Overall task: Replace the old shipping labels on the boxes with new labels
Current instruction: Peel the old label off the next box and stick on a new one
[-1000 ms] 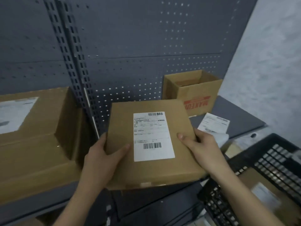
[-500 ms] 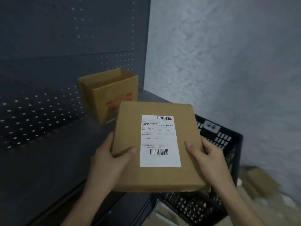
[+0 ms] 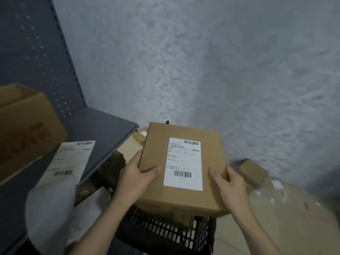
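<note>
I hold a flat brown cardboard box (image 3: 207, 192) in both hands above a black plastic crate (image 3: 161, 234). A white shipping label (image 3: 184, 163) with barcodes is stuck on the box's top face. My left hand (image 3: 136, 178) grips the box's left edge, thumb on top. My right hand (image 3: 230, 184) grips the right edge the same way. A loose white label sheet (image 3: 71, 159) lies on the grey shelf (image 3: 103, 129) to the left.
An open brown carton (image 3: 25, 126) with red print stands on the shelf at far left. A white bag (image 3: 49, 208) hangs below the label sheet. Small boxes (image 3: 253, 173) and scraps lie on flattened cardboard on the floor at right. A grey wall rises behind.
The view has swung right and down. The box has travelled with both hands from in front of the shelf to above the black crate. Both grips are unchanged.
</note>
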The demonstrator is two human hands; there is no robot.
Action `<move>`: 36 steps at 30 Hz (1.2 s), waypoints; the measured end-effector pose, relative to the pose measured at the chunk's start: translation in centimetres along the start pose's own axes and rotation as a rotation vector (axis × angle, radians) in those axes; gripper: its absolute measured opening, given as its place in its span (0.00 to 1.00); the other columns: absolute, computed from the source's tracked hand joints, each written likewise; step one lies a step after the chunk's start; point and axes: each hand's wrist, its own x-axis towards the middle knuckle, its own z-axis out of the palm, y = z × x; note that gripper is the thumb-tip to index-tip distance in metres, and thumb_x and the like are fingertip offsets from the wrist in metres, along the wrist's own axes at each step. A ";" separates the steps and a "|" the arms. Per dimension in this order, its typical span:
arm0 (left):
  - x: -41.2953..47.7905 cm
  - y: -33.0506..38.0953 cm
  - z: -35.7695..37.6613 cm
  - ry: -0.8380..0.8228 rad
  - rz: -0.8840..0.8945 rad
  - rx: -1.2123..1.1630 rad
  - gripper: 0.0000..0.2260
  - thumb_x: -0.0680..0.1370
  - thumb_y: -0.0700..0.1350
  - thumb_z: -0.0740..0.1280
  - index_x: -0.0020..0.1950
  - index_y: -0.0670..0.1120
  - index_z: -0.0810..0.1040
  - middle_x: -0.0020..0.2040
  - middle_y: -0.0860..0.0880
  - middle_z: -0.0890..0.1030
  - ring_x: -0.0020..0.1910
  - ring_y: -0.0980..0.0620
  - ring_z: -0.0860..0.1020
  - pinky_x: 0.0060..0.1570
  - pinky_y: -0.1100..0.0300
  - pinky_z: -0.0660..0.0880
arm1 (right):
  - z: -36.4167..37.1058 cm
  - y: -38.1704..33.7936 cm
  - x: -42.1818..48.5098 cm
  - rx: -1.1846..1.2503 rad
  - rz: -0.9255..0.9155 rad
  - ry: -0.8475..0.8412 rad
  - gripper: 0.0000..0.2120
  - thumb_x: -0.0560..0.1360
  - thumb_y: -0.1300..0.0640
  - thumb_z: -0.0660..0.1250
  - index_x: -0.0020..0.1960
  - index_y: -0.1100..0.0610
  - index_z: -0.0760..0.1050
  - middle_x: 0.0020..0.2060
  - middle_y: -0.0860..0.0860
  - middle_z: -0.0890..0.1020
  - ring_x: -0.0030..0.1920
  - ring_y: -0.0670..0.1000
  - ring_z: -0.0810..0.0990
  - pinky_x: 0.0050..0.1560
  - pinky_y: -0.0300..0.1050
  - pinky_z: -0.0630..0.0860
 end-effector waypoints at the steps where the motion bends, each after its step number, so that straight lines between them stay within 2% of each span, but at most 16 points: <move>1: 0.8 -0.4 0.7 -0.021 -0.012 0.009 0.19 0.74 0.48 0.75 0.63 0.58 0.76 0.52 0.62 0.83 0.50 0.61 0.81 0.44 0.65 0.76 | 0.1 0.8 0.5 -0.016 0.019 0.011 0.08 0.77 0.50 0.68 0.56 0.48 0.78 0.45 0.40 0.84 0.42 0.36 0.81 0.36 0.30 0.72; 3: 2.4 -1.2 1.9 -0.075 -0.061 0.037 0.19 0.74 0.48 0.74 0.64 0.57 0.75 0.54 0.59 0.82 0.53 0.59 0.80 0.45 0.63 0.77 | 0.5 2.5 1.6 -0.042 0.063 0.031 0.08 0.78 0.49 0.68 0.56 0.48 0.77 0.46 0.40 0.83 0.44 0.39 0.81 0.39 0.35 0.73; 7: 5.3 -3.9 2.7 -0.140 -0.143 0.108 0.22 0.75 0.49 0.74 0.67 0.54 0.74 0.56 0.56 0.81 0.56 0.53 0.79 0.57 0.47 0.78 | 2.5 5.3 3.2 -0.074 0.148 0.029 0.12 0.78 0.47 0.68 0.58 0.50 0.76 0.49 0.43 0.83 0.49 0.45 0.81 0.48 0.44 0.78; 13: 9.0 -7.7 2.8 -0.201 -0.232 0.184 0.25 0.77 0.48 0.72 0.72 0.53 0.69 0.60 0.53 0.78 0.59 0.50 0.77 0.60 0.45 0.75 | 6.1 7.7 5.1 -0.128 0.256 0.007 0.20 0.78 0.45 0.66 0.65 0.54 0.73 0.52 0.44 0.82 0.52 0.47 0.80 0.54 0.46 0.77; 16: 10.3 -9.3 3.3 -0.229 -0.271 0.176 0.26 0.78 0.47 0.71 0.74 0.52 0.66 0.61 0.52 0.77 0.60 0.49 0.76 0.60 0.48 0.75 | 7.4 8.6 5.7 -0.178 0.333 -0.018 0.24 0.79 0.44 0.64 0.69 0.55 0.68 0.58 0.48 0.79 0.56 0.50 0.78 0.58 0.47 0.74; 20: 12.0 -11.6 4.1 -0.239 -0.325 0.184 0.25 0.76 0.42 0.72 0.72 0.48 0.70 0.60 0.49 0.79 0.59 0.47 0.78 0.61 0.48 0.75 | 9.1 9.8 6.7 -0.229 0.444 -0.043 0.28 0.80 0.46 0.63 0.75 0.57 0.62 0.66 0.54 0.75 0.65 0.57 0.74 0.61 0.48 0.70; 25: 13.6 -13.9 5.4 -0.264 -0.391 0.201 0.25 0.76 0.40 0.72 0.71 0.47 0.70 0.62 0.47 0.79 0.61 0.45 0.77 0.60 0.50 0.74 | 10.6 11.4 7.7 -0.259 0.536 -0.029 0.25 0.80 0.49 0.64 0.73 0.57 0.63 0.65 0.55 0.76 0.63 0.58 0.75 0.64 0.54 0.72; 32: 14.9 -16.5 7.4 -0.308 -0.457 0.257 0.31 0.76 0.42 0.72 0.76 0.45 0.63 0.68 0.45 0.75 0.67 0.43 0.74 0.65 0.43 0.73 | 11.5 13.1 7.7 -0.266 0.614 -0.007 0.25 0.80 0.55 0.64 0.74 0.60 0.61 0.66 0.58 0.75 0.64 0.59 0.75 0.63 0.53 0.72; 36: 15.1 -17.8 8.1 -0.315 -0.451 0.275 0.30 0.75 0.40 0.74 0.74 0.45 0.66 0.66 0.46 0.76 0.65 0.44 0.75 0.64 0.44 0.73 | 11.9 13.9 7.4 -0.233 0.654 -0.021 0.25 0.80 0.57 0.64 0.73 0.61 0.61 0.66 0.57 0.75 0.65 0.59 0.75 0.63 0.52 0.73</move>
